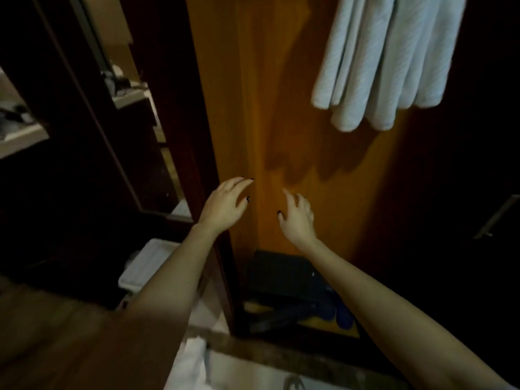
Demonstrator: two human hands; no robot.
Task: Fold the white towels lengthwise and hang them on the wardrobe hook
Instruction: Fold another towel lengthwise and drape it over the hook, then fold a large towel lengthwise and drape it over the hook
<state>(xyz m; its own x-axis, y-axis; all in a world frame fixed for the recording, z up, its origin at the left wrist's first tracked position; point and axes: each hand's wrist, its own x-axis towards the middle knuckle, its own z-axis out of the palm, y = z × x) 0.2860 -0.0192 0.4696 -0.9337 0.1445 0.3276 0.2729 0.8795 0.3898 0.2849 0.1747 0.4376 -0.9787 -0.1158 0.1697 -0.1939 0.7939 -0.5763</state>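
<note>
Towels [385, 60], white and gathered in long folds, hang at the upper right in front of the orange-brown wardrobe panel [253, 108]. Their rounded lower ends sit side by side and free. Their tops run out of view, so what carries them cannot be told, and their shadow falls on the panel below them. Well under the towels, two bare forearms reach forward. The left hand [225, 205] is released, fingers spread and slightly bent, holding nothing, at the panel's left edge. The right hand [298, 218] is likewise released and empty, fingers loosely curved, in front of the panel. Whether either touches the wood cannot be told. The nails on both are dark. On the wardrobe floor below sits a dark boxy object [281, 277], with blue rounded shapes [344, 313] just beside it on the right. A white flat item [149, 266] lies at the lower left, blurred.
</note>
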